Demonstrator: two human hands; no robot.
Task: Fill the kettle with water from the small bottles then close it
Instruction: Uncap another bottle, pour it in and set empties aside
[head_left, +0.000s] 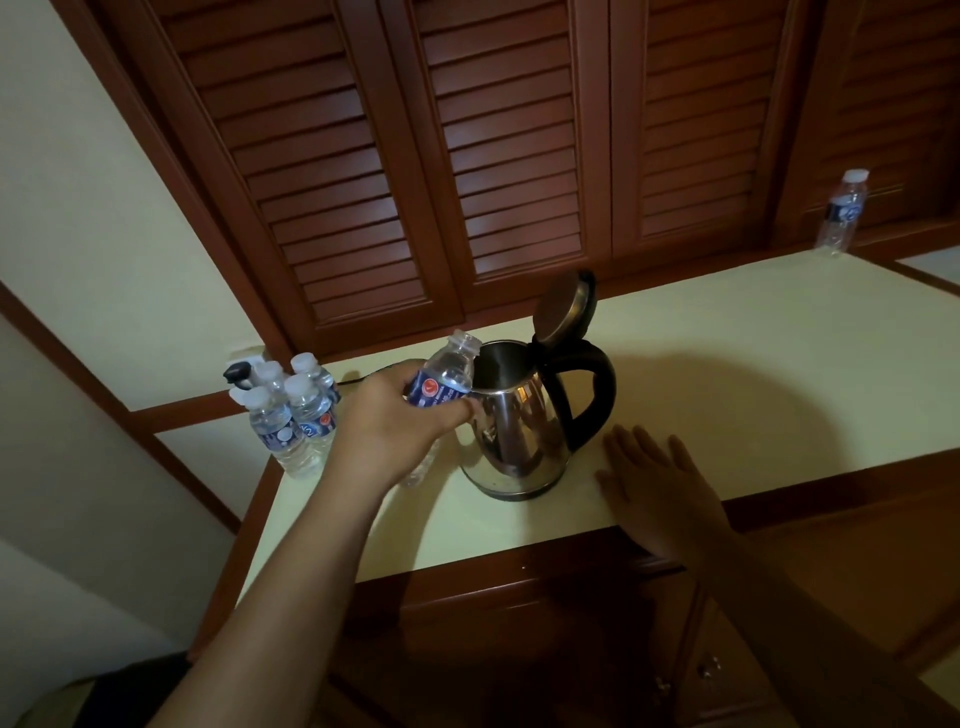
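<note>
A steel kettle (519, 421) with a black handle stands on the cream countertop (727, 364), its lid (563, 304) swung up and open. My left hand (400, 421) grips a small uncapped water bottle (447, 371) with a blue label, tilted with its mouth beside the kettle's rim. Flat on the counter just right of the kettle lies my right hand (654, 483), fingers spread and holding nothing. A cluster of several capped small bottles (291, 410) stands at the counter's left end.
Another capped bottle (841, 210) stands alone at the far right of the counter. A black plug (240, 373) and cord sit behind the cluster. Louvred wooden doors rise behind the counter; wooden drawers lie below its front edge.
</note>
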